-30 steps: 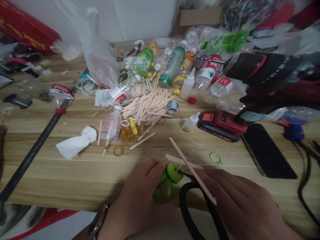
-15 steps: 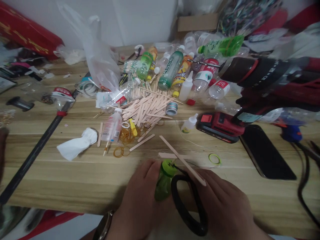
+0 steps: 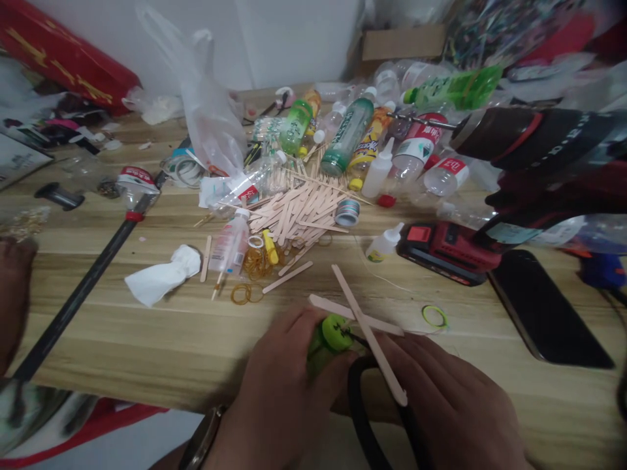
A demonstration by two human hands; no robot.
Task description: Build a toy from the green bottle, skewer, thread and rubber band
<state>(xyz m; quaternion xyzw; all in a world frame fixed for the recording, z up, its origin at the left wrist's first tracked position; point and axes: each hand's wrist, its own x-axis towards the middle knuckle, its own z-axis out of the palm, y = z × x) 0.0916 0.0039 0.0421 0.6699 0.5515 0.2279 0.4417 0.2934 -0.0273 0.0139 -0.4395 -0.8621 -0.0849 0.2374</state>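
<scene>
In my left hand [image 3: 289,365] is a small green plastic bottle piece [image 3: 318,349] with a bright green cap [image 3: 337,333] on top; the fingers hide much of it. My right hand [image 3: 445,398] is closed on black-handled scissors [image 3: 360,405], whose dark end reaches the cap. Over the right hand's fingers lies a slanted wooden craft stick [image 3: 371,339]. A second craft stick [image 3: 327,305] crosses under it, just behind the cap. Whether the sticks are fixed together I cannot tell.
Behind lie a heap of craft sticks [image 3: 298,212], rubber bands [image 3: 257,264] and several plastic bottles [image 3: 349,137]. A red and black drill [image 3: 450,251] and a phone [image 3: 551,307] are on the right. Left are a tissue [image 3: 164,274], a dark pole [image 3: 81,294] and another person's hand [image 3: 14,294].
The two crossed craft sticks have turned, the slanted one now steeper. Both hands and the scissors have shifted slightly right and down in view. The whole scene has slid a little to the right.
</scene>
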